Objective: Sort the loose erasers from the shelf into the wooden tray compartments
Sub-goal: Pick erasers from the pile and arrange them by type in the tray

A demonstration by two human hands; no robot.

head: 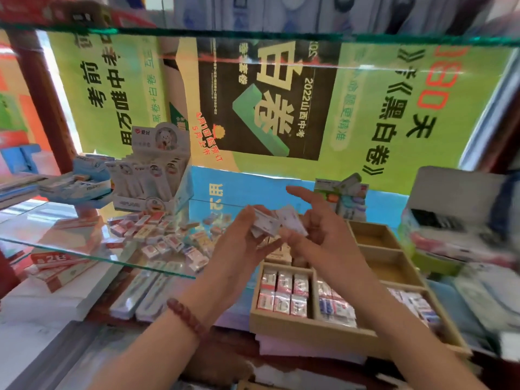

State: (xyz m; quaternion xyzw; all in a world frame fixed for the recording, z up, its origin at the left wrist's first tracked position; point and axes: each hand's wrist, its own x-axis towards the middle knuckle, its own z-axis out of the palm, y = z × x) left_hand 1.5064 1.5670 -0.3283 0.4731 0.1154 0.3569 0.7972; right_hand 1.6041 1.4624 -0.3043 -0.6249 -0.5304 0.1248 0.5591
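Observation:
Several loose erasers (160, 235) in red, white and blue wrappers lie in a heap on the glass shelf (84, 256) at centre left. My left hand (239, 249) is shut on a small stack of erasers (266, 222) above the wooden tray (309, 327). My right hand (318, 235) pinches one white eraser (292, 220) at the stack's right end, index finger stretched out. The tray's near compartments hold rows of wrapped erasers (282, 294); two far right compartments (374, 235) look bare.
A display box of white packs (152, 178) stands behind the heap. Flat red and white boxes (62, 266) lie at the left under the glass. A grey open box (450, 198) sits at the right. A higher glass shelf (253, 35) runs overhead.

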